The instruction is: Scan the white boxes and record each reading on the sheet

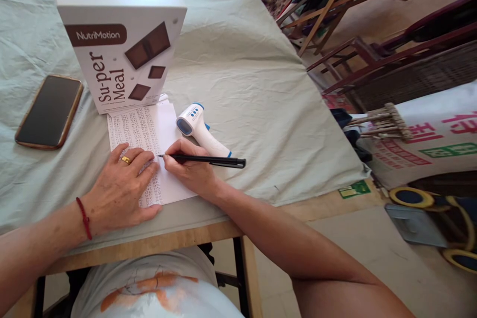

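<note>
left hand (121, 186), fingers loosely spread, presses paper (169, 191) on the cloth (253, 89), right hand (199, 176) pinches pen (219, 160) over it, a slip could bump the thermometer (208, 140) just beyond, and tugging the paper might topple the box (115, 15).

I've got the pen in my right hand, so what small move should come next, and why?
Probably write one more mark with the pen: its tip is beside the writing, your left hand rests on the paper, and the right side looks blank.
</note>
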A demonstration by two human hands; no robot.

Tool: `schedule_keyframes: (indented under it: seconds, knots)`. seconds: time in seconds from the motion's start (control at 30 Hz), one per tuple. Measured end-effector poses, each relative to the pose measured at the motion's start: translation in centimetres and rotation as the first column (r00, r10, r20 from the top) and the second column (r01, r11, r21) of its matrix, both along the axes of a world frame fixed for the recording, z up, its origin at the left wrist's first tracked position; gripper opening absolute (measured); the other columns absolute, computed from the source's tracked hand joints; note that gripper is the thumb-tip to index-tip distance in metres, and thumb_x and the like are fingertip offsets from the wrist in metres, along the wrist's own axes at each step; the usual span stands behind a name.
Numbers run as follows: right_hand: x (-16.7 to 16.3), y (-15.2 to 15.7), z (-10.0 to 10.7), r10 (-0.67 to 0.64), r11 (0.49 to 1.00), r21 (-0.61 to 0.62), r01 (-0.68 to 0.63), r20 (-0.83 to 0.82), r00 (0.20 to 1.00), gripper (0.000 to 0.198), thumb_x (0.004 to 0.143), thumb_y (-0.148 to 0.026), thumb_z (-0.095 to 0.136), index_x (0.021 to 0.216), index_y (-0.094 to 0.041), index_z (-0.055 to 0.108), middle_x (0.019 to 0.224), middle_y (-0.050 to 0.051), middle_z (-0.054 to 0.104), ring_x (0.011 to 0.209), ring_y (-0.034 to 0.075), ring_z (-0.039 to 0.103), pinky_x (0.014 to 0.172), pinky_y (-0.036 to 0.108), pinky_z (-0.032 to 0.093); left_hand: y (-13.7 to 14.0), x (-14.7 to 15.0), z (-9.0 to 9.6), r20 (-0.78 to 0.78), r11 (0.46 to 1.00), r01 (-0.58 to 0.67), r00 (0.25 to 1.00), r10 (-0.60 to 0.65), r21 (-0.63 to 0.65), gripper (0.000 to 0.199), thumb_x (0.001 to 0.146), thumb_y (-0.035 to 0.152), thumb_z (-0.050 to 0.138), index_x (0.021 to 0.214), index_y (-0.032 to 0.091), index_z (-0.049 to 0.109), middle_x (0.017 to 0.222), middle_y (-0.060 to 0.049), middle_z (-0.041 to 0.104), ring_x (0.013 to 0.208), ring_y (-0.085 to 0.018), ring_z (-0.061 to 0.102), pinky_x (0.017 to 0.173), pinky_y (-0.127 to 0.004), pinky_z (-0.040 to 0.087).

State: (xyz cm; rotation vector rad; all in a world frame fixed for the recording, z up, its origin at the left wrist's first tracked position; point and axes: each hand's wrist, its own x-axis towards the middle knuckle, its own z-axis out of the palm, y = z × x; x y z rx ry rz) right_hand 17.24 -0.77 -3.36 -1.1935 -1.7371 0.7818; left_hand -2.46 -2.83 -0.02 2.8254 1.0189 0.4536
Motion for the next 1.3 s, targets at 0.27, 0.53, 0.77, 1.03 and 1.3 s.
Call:
schedule_keyframes:
  seconds: [0.27,0.53,0.77,1.03,1.3]
  knots:
    - [-0.01,0.03,0.03,-0.011,1.000,0.011,0.011,-0.011,1.000,0.013,0.078,-0.019,0.056,0.068,-0.023,0.049,0.061,-0.004,0.055,0.055,0.011,0.047,0.055,0.027,0.046,0.00,-0.03,0.00,0.021,1.000,0.002,1.000,-0.002,-0.013,0.053,0.074,0.046,0.071,0.114,0.012,0.066,0.117,-0.018,0.066,0.109,-0.038,0.060,0.105,-0.061,0.040]
    - [-0.01,0.08,0.16,-0.028,0.999,0.038,0.029,-0.015,0.999,0.013,0.077,-0.019,0.055,0.066,-0.023,0.049,0.060,-0.004,0.055,0.055,0.011,0.048,0.054,0.026,0.045,-0.05,-0.11,-0.04,0.008,1.000,0.005,1.000,-0.005,0.014,0.055,0.076,0.048,0.069,0.114,0.009,0.066,0.118,-0.019,0.066,0.110,-0.037,0.060,0.107,-0.060,0.039]
    - [-0.02,0.09,0.21,-0.022,0.999,0.030,0.022,-0.007,1.000,0.012,0.076,-0.019,0.055,0.067,-0.023,0.048,0.059,-0.005,0.052,0.053,0.011,0.046,0.055,0.027,0.045,0.01,-0.01,0.00,0.028,1.000,0.000,1.000,0.000,-0.017,0.053,0.074,0.046,0.072,0.113,0.011,0.067,0.117,-0.018,0.066,0.110,-0.038,0.060,0.106,-0.062,0.039]
    - [0.01,0.21,0.12,-0.072,0.997,0.035,0.073,-0.044,0.996,0.012,0.073,-0.019,0.056,0.064,-0.024,0.049,0.057,-0.005,0.053,0.052,0.011,0.046,0.052,0.027,0.044,0.01,-0.06,0.01,0.017,1.000,0.005,1.000,-0.005,0.007,0.054,0.075,0.047,0.071,0.114,0.010,0.066,0.117,-0.019,0.066,0.110,-0.037,0.060,0.106,-0.062,0.039]
    - [0.18,0.33,-0.17,-0.088,0.996,0.024,0.088,-0.024,0.996,0.012,0.073,-0.020,0.057,0.065,-0.024,0.049,0.058,-0.004,0.052,0.054,0.013,0.047,0.054,0.029,0.045,0.02,-0.12,-0.02,0.006,1.000,0.010,1.000,-0.010,0.025,0.054,0.075,0.047,0.070,0.114,0.009,0.065,0.117,-0.019,0.066,0.109,-0.037,0.061,0.106,-0.062,0.039]
